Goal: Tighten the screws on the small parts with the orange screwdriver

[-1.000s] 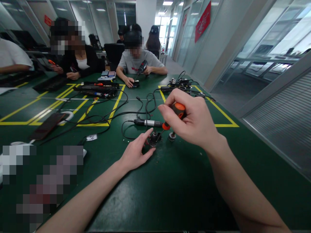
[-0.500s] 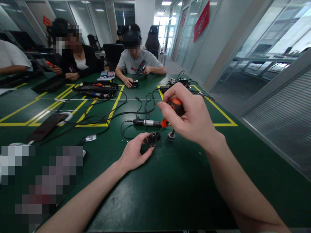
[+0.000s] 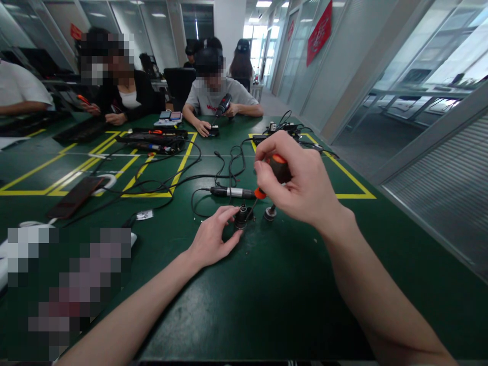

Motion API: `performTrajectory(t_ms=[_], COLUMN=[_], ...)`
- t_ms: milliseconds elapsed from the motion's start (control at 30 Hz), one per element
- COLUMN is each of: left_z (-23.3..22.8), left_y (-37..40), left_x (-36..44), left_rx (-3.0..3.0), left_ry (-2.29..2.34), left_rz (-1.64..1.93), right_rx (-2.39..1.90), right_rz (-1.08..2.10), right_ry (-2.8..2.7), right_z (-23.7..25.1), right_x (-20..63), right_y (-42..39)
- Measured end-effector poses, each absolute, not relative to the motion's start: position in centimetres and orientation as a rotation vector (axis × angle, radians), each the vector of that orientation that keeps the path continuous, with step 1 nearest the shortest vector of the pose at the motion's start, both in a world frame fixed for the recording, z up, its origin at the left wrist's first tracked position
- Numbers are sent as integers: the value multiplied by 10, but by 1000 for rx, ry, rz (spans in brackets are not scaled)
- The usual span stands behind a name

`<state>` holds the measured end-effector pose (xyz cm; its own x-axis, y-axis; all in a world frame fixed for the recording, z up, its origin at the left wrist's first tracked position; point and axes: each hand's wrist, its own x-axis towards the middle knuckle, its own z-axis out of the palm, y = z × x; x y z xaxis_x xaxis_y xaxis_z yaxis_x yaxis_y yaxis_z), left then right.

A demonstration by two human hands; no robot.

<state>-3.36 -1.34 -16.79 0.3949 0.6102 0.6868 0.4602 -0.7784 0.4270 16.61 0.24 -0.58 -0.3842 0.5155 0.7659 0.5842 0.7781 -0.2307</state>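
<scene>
My right hand (image 3: pixel 299 178) is closed round the black and orange handle of a screwdriver (image 3: pixel 280 165). Its thin shaft slants down to the left and reaches a small dark cylindrical part (image 3: pixel 240 217) standing upright on the green table (image 3: pixel 213 305). My left hand (image 3: pixel 213 236) grips that part between thumb and fingers from the left. Whether the screwdriver tip sits in a screw is too small to make out. Just to the right stands a small round metal-rimmed part (image 3: pixel 270 213) with a stem. Behind both lies a black and silver pen-shaped tool (image 3: pixel 233 192) with a cord.
Black cables (image 3: pixel 186 178) run across the table's middle. A phone (image 3: pixel 78 195) lies at the left, and an open black tool case (image 3: pixel 152 140) farther back. More black devices (image 3: pixel 282 129) sit at the back right. Across the table a person (image 3: pixel 213 91) holds a power drill (image 3: pixel 224 104).
The whole view has shifted slightly. Both hands keep their grips, and the screwdriver stays against the dark cylindrical part with hardly any visible movement.
</scene>
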Motion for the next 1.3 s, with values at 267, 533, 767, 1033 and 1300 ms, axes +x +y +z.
performTrajectory(t_ms=[267,533,767,1033,1300], left_z=[-167,-168,-167,-165,-165], left_y=[-13,-11,-10,-11,-10], left_x=[-35,-38,-38,-38,-37], left_rx=[2498,2484,2506,2578,2496], left_ry=[967,984,932,956,956], left_rz=[1275,1246,1271,1232,1239], right_rx=[-837,-840,-834,-851,-891], right_rz=[-146,-124,-106,-36,-50], right_ry=[-2033,-2063,-2074,-2103,-2072], right_z=[-6,-7,-4,-5,-4], right_x=[166,165,166,165,167], right_y=[4,3,3,3,2])
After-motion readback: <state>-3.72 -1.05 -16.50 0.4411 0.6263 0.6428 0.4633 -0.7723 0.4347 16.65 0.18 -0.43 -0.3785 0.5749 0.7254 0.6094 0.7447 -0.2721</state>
